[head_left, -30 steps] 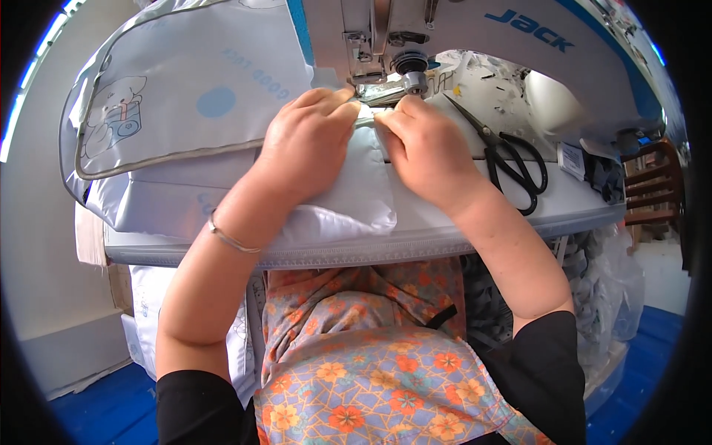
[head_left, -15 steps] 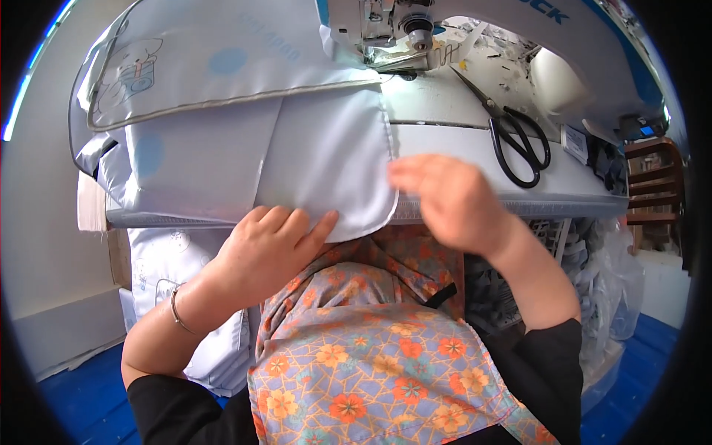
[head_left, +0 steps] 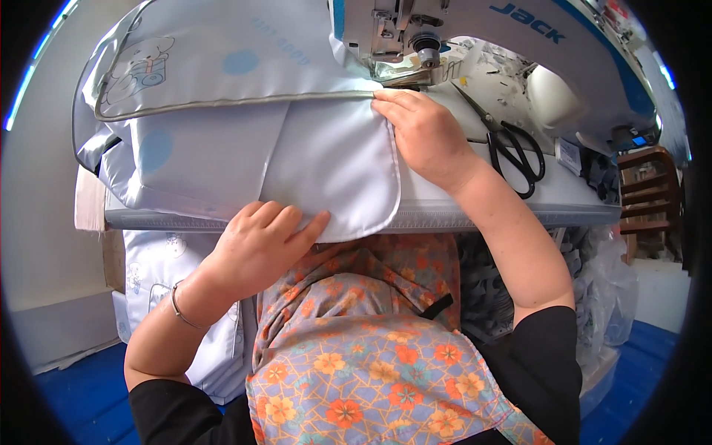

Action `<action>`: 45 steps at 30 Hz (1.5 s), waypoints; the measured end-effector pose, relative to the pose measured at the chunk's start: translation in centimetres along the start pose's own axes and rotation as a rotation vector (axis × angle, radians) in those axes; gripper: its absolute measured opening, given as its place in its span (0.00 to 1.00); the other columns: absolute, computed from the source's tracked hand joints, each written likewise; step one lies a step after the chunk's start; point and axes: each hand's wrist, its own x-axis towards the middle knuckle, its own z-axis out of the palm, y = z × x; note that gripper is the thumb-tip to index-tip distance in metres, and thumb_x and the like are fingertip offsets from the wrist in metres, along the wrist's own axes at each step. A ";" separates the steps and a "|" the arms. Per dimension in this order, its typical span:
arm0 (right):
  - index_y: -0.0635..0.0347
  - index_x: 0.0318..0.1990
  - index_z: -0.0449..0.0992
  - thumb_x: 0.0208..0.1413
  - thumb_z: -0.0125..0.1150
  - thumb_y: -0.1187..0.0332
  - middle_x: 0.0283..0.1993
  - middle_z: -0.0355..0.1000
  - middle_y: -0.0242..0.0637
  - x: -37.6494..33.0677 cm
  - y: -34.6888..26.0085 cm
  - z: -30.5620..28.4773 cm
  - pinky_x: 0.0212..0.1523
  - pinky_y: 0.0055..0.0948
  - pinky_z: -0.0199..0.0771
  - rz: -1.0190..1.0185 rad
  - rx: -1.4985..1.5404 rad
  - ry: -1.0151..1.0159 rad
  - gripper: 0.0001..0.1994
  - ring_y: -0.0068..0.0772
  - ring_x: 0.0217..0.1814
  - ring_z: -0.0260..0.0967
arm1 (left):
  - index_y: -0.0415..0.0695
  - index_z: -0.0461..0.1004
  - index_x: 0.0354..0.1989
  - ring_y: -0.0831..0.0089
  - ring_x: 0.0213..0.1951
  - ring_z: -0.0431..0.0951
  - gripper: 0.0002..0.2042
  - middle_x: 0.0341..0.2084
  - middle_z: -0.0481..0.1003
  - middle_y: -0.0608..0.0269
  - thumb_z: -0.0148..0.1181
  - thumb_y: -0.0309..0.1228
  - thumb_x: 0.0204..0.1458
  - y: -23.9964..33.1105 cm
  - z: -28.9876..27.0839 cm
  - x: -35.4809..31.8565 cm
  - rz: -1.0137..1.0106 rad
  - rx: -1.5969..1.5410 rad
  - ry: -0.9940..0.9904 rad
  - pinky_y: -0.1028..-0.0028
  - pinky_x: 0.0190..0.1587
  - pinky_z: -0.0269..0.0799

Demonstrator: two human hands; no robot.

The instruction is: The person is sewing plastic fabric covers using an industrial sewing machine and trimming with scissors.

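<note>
A white fabric piece with grey piping and pale blue prints lies at the sewing machine, its upper layer reaching the machine's foot. My right hand is at the piped edge just before the foot, fingers pressed together on the fabric there. At the near edge of the cloth, my left hand has its fingers bent over the fabric, one finger stretched out to the right. Its thumb is hidden. The rounded corner of the lower layer hangs over the table's front edge between my hands.
Black-handled scissors lie right of my right hand, blades toward the machine. A ruler strip runs along the table's front edge. More white printed fabric hangs below at left. Clear plastic bags and a wooden chair are at right.
My right hand has moved up and left from the fabric's right side to the piped edge by the machine's foot. My left hand has stayed nearly in place.
</note>
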 end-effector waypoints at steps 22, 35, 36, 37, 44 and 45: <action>0.67 0.45 0.80 0.47 0.60 0.83 0.48 0.78 0.45 -1.7 -2.3 -1.5 0.53 0.37 0.78 -0.051 0.046 -0.006 0.15 0.45 0.51 0.76 | 0.40 0.76 0.40 0.66 0.40 0.77 0.13 0.30 0.71 0.63 0.58 0.24 0.43 -2.6 -0.9 1.0 -0.103 0.115 0.174 0.58 0.64 0.66; 0.64 0.49 0.79 0.48 0.60 0.81 0.53 0.74 0.48 -1.0 -4.4 -0.8 0.55 0.38 0.76 -0.031 -0.073 -0.046 0.18 0.47 0.55 0.73 | 0.42 0.75 0.50 0.65 0.38 0.76 0.19 0.31 0.70 0.63 0.57 0.25 0.46 -6.6 0.7 1.0 -0.081 0.235 0.132 0.63 0.56 0.73; 0.63 0.50 0.79 0.49 0.60 0.80 0.54 0.73 0.48 -0.9 -4.5 -0.6 0.55 0.38 0.76 -0.023 -0.104 -0.051 0.18 0.47 0.55 0.72 | 0.42 0.75 0.51 0.66 0.37 0.76 0.20 0.31 0.70 0.63 0.57 0.25 0.46 -6.8 0.8 1.2 -0.090 0.254 0.131 0.64 0.54 0.73; 0.63 0.50 0.79 0.49 0.60 0.80 0.54 0.73 0.48 -0.7 -4.6 -0.4 0.55 0.38 0.76 -0.025 -0.102 -0.055 0.18 0.47 0.55 0.72 | 0.42 0.75 0.51 0.66 0.37 0.76 0.20 0.31 0.71 0.64 0.58 0.25 0.46 -7.0 0.9 1.4 -0.100 0.274 0.129 0.66 0.51 0.74; 0.64 0.52 0.77 0.55 0.59 0.75 0.57 0.72 0.49 0.2 -4.1 0.8 0.58 0.40 0.74 0.054 -0.201 -0.030 0.16 0.50 0.57 0.71 | 0.39 0.75 0.52 0.70 0.37 0.76 0.21 0.33 0.72 0.65 0.59 0.26 0.45 -6.4 0.6 3.0 -0.087 0.300 0.089 0.70 0.46 0.74; 0.65 0.53 0.76 0.55 0.59 0.74 0.58 0.71 0.49 0.2 -4.1 0.9 0.59 0.41 0.73 0.061 -0.217 -0.020 0.17 0.50 0.58 0.71 | 0.38 0.74 0.52 0.71 0.37 0.76 0.22 0.32 0.72 0.66 0.60 0.26 0.45 -6.0 0.6 3.2 -0.088 0.306 0.055 0.71 0.45 0.74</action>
